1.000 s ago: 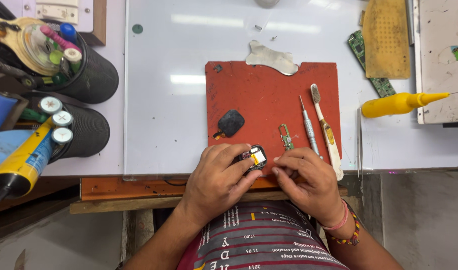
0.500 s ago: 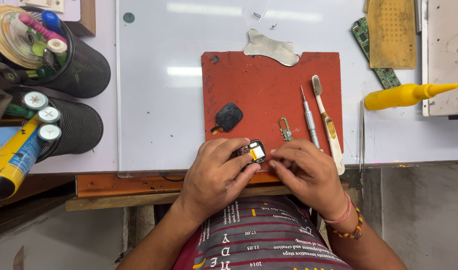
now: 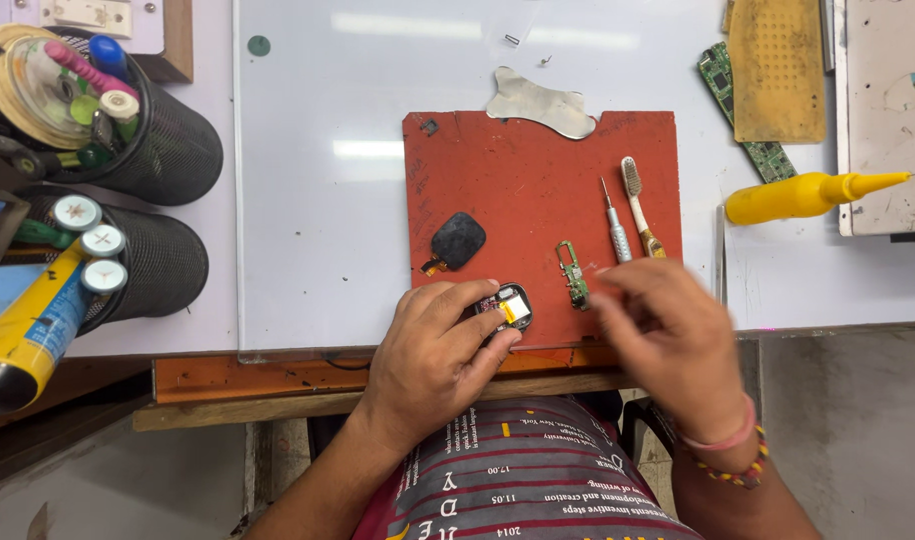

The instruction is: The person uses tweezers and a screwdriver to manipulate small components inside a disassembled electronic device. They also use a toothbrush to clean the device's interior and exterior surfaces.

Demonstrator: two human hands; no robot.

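One red mat (image 3: pixel 538 190) on white desk (image 3: pixel 318 200)

Left hand (image 3: pixel 433 350) lies palm down, fingers curled in a pinch. Right hand (image 3: pixel 668 335) is raised beside it, blurred, fingers loosely bent, wrist banded.

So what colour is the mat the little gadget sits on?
The mat is orange-red, plain to see in the head view, under the gadget.
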